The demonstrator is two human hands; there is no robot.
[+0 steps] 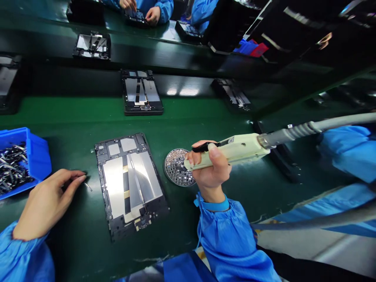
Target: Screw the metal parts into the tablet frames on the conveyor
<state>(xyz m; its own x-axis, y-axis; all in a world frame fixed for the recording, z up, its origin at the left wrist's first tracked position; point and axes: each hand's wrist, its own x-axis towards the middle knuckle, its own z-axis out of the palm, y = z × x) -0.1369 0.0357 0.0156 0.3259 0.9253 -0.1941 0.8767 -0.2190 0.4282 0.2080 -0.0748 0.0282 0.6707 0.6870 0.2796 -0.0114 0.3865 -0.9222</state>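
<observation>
My right hand (210, 172) grips a cream electric screwdriver (235, 150) with a grey hose (293, 131), its nose resting over a round perforated screw tray (176, 167) filled with small screws. My left hand (49, 199) lies on the green belt, its thumb and fingertips pinched on a small thin metal piece (87, 186). Between my hands lies a black tablet frame (131, 184) with silver plates and black strips, face up. Neither hand touches it.
A blue bin (32, 156) of dark metal parts (13, 168) stands at the left edge. Several similar frames, such as one (141, 92), ride the green belt (202, 117) farther off. Co-workers' blue-sleeved hands (143, 9) work at the top. A blue sleeve (346, 152) lies at the right.
</observation>
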